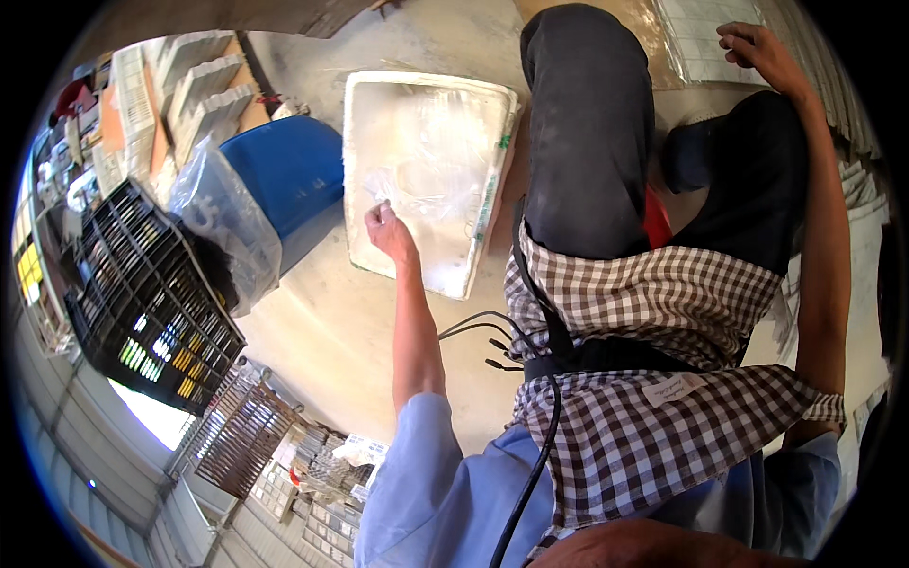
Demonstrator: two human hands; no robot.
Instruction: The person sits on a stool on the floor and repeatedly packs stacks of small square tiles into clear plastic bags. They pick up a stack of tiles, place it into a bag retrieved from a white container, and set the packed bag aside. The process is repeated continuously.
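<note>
My left hand [388, 235] reaches over a white foam box [355, 123] on the floor. Its fingers are pinched on a wisp of clear plastic film [380, 182]. More crumpled clear film [445, 189] lies inside the box, whose contents are hazy and hard to make out. Green marks show along the box's right edge. Out past my right knee, my right hand [757, 57] hangs with loosely bent fingers apart, and nothing shows in it. Nearest to it is a plastic-wrapped pale stack [705, 43]; I cannot tell whether they touch.
Left of the box stand a blue tub [289, 170], a clear plastic bag [227, 222] and a black slatted crate [156, 298]. Pale stacked pieces [204, 90] sit farther left. Black cables [478, 327] dangle by my checked apron [634, 426]. Layered sheets [819, 76] line the right side.
</note>
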